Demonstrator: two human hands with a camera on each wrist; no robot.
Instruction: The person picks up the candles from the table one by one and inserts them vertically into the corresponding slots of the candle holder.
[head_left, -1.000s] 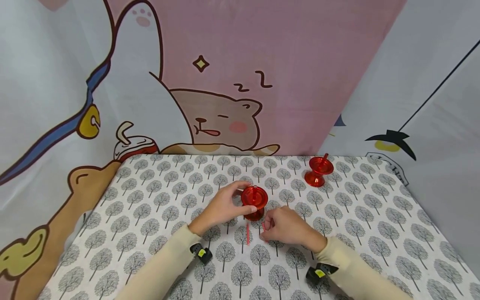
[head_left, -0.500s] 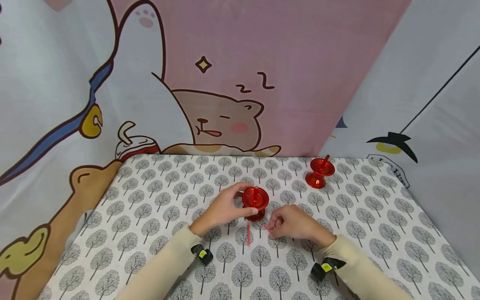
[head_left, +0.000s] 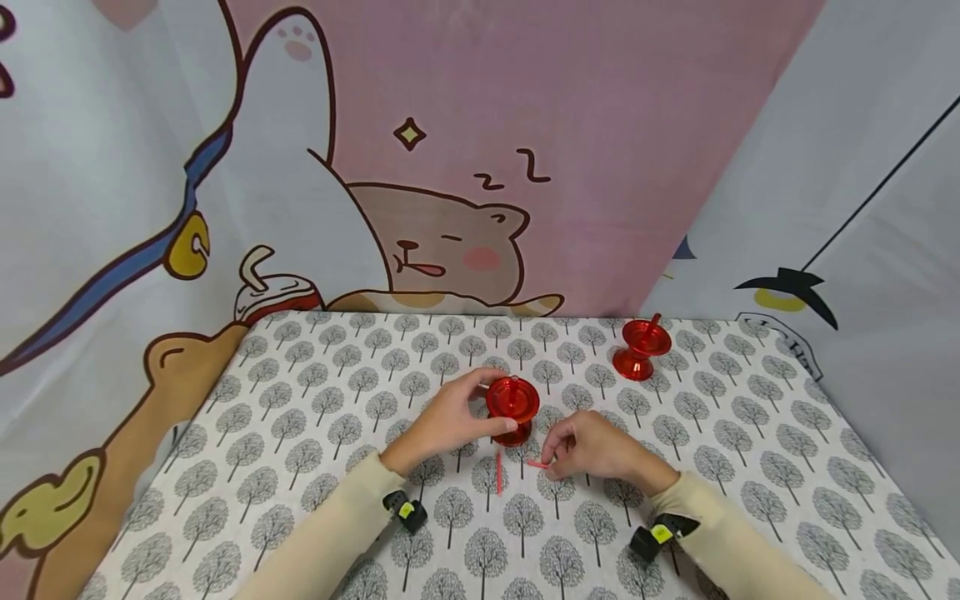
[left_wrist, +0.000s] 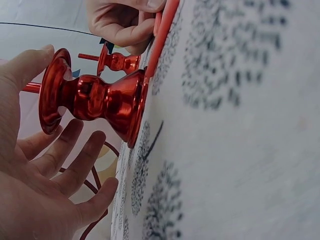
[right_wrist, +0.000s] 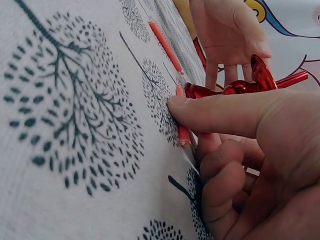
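Observation:
A shiny red metal candle holder (head_left: 512, 402) stands on the table, with a spike rising from its dish. My left hand (head_left: 447, 414) holds it around the upper dish; in the left wrist view the thumb is at the rim and the other fingers spread loosely below. Just right of it, my right hand (head_left: 592, 447) pinches a thin red candle (right_wrist: 184, 136) between thumb and fingers, low over the cloth. A white wick shows at that candle's end in the right wrist view, while the thumb hides its middle. Another thin red candle (head_left: 499, 473) lies on the cloth before the holder.
A second red candle holder (head_left: 636, 363) of the same shape stands at the back right. The tablecloth (head_left: 360, 517) is white with printed trees. Cartoon-printed fabric (head_left: 600, 167) hangs behind and along the sides.
My right hand has shifted slightly right, and the candle in it has turned from lengthwise to nearly crosswise. My left hand keeps its place at the candle holder.

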